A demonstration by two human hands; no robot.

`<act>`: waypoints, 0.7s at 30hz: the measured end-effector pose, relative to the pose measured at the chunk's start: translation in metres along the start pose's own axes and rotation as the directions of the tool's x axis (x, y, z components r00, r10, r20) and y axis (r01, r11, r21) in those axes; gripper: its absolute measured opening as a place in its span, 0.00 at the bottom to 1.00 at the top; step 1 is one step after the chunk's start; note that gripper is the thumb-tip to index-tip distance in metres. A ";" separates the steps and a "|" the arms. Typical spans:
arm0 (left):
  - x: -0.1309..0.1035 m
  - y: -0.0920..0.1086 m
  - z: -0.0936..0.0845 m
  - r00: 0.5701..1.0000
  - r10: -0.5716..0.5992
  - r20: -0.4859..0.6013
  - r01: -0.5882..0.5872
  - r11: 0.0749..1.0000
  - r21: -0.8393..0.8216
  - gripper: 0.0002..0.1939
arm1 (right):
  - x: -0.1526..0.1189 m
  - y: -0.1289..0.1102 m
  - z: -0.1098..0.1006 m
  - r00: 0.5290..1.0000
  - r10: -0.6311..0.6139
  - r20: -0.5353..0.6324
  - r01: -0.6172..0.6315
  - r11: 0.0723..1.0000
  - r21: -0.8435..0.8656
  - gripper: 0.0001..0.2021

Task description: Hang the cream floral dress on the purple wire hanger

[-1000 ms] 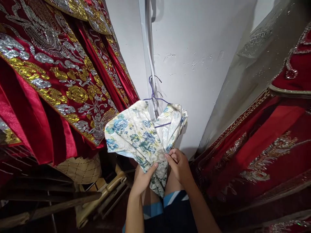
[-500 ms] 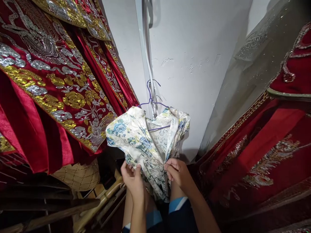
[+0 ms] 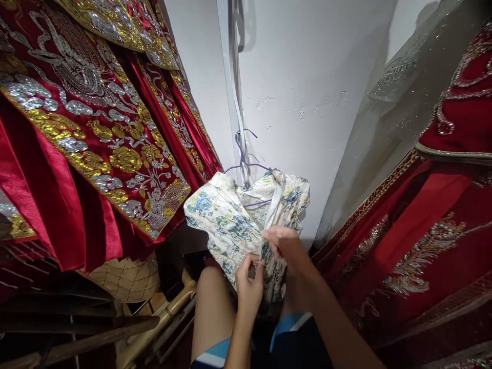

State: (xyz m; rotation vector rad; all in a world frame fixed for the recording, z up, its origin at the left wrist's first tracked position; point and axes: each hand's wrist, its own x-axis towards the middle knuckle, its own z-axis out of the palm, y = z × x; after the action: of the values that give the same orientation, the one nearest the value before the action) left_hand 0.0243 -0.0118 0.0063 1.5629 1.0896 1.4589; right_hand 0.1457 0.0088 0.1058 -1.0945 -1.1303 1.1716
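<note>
A white garment with blue and green flowers (image 3: 230,220) hangs by its shoulders on a thin purple hanger (image 3: 243,154), its front neckline a deep V. My left hand (image 3: 249,279) is closed on the garment's front edge, low on the chest, thumb and forefinger together. Slightly higher and to the right, my right hand (image 3: 282,241) is at the opening's right edge, its fingers closed and blurred; what they pinch is too small to make out.
Red cloths with gold and silver embroidery (image 3: 126,159) hang at the left, and beaded red garments (image 3: 415,246) at the right. A white wall (image 3: 300,66) stands behind. Bamboo furniture (image 3: 165,318) is at lower left, beside my bare knees.
My left hand has moved right, from the garment's left side to its front opening, and closed there. My right hand has risen along the edge. The garment has shifted slightly right.
</note>
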 end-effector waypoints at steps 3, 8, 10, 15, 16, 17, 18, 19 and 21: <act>0.008 -0.015 -0.001 1.000 0.018 -0.006 -0.017 0.996 0.092 0.13 | 0.044 -0.040 0.004 0.998 -0.047 0.043 0.043 0.993 0.106 0.14; 0.034 -0.039 -0.004 0.983 0.133 0.125 -0.158 0.964 0.213 0.12 | 0.082 -0.094 0.018 0.977 -0.205 0.058 0.199 0.975 0.095 0.12; 0.047 -0.038 -0.012 0.960 0.162 0.230 -0.220 0.941 0.255 0.12 | 0.083 -0.096 0.019 0.972 -0.231 0.042 0.225 0.968 0.111 0.10; 0.092 0.020 -0.041 0.939 0.314 0.144 -0.340 0.911 0.232 0.13 | 0.072 -0.077 0.016 0.959 -0.274 0.066 0.267 0.959 0.093 0.09; 0.103 0.038 -0.046 0.927 0.362 0.093 -0.374 0.901 0.219 0.19 | 0.070 -0.074 0.016 0.956 -0.283 0.076 0.277 0.957 0.084 0.09; 0.114 0.056 -0.050 0.910 0.410 0.061 -0.412 0.881 0.232 0.23 | 0.068 -0.072 0.017 0.952 -0.293 0.089 0.287 0.955 0.077 0.09; 0.126 0.073 -0.052 0.890 0.454 0.052 -0.451 0.854 0.261 0.22 | 0.068 -0.072 0.018 0.946 -0.307 0.107 0.301 0.951 0.070 0.09; 0.136 0.088 -0.053 0.867 0.493 0.070 -0.489 0.818 0.303 0.18 | 0.068 -0.072 0.019 0.938 -0.324 0.126 0.319 0.946 0.061 0.09; 0.153 0.112 -0.051 0.811 0.569 0.135 -0.570 0.718 0.401 0.10 | 0.071 -0.073 0.020 0.923 -0.359 0.137 0.357 0.933 0.038 0.09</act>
State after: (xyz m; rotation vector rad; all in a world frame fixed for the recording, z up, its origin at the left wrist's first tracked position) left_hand -0.0147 0.0855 0.1725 2.3775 1.0106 1.6763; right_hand 0.1368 0.0744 0.1855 -0.7602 -1.3665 0.9741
